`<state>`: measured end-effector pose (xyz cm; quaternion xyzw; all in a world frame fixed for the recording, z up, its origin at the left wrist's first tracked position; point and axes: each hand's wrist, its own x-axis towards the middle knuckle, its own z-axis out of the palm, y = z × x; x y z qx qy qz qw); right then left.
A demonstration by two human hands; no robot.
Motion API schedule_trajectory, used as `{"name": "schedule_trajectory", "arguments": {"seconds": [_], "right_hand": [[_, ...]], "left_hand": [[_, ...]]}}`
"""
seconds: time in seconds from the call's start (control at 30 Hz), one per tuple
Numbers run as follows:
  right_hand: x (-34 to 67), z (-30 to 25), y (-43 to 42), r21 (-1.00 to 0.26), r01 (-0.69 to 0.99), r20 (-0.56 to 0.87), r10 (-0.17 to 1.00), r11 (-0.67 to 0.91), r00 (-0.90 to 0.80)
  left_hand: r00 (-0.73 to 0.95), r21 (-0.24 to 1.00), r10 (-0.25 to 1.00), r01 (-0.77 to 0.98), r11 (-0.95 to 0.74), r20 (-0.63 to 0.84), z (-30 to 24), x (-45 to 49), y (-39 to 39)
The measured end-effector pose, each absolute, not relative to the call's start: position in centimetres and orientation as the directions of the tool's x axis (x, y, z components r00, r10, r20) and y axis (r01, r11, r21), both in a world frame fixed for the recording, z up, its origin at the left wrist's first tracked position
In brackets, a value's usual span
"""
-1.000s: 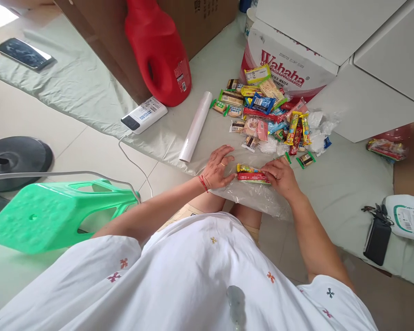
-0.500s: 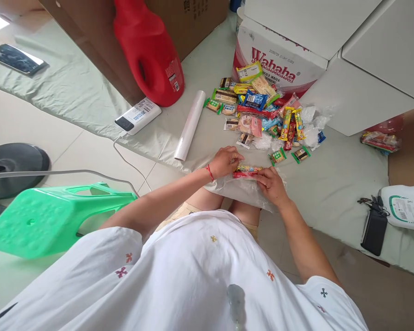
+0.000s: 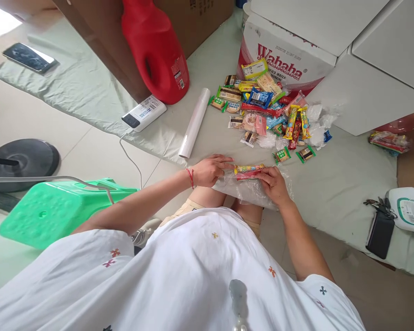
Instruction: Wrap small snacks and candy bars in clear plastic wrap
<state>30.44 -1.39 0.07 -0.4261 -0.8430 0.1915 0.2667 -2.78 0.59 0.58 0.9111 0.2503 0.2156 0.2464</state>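
Two long snack bars (image 3: 249, 171), one yellow and one red, lie side by side on a sheet of clear plastic wrap (image 3: 251, 192) at the edge of a pale green cloth (image 3: 338, 184). My left hand (image 3: 209, 170) pinches the wrap at the bars' left end, fingers closed. My right hand (image 3: 274, 184) grips the wrap and the bars at their right end. A roll of clear wrap (image 3: 194, 123) lies just beyond my left hand. Behind the bars sits a pile of wrapped snacks (image 3: 267, 112).
A red jug (image 3: 155, 48) and cardboard boxes stand at the back left, a Wahaha carton (image 3: 283, 62) and white boxes at the back right. A power bank (image 3: 144, 113), a phone (image 3: 29, 57), a green stool (image 3: 58, 211) and a black pouch (image 3: 377, 230) lie around.
My left hand went from lying flat on the wrap to pinching it at the bars' left end. The wrap has come up around the two bars.
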Motion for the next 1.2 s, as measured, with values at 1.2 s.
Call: {"name": "schedule_trajectory", "arguments": {"seconds": [1.2], "right_hand": [[31.4, 1.6, -10.1, -0.412, 0.762, 0.279, 0.865, 0.499, -0.416]], "left_hand": [[0.812, 0.490, 0.556, 0.418, -0.765, 0.176, 0.1, 2.5, -0.7]]}}
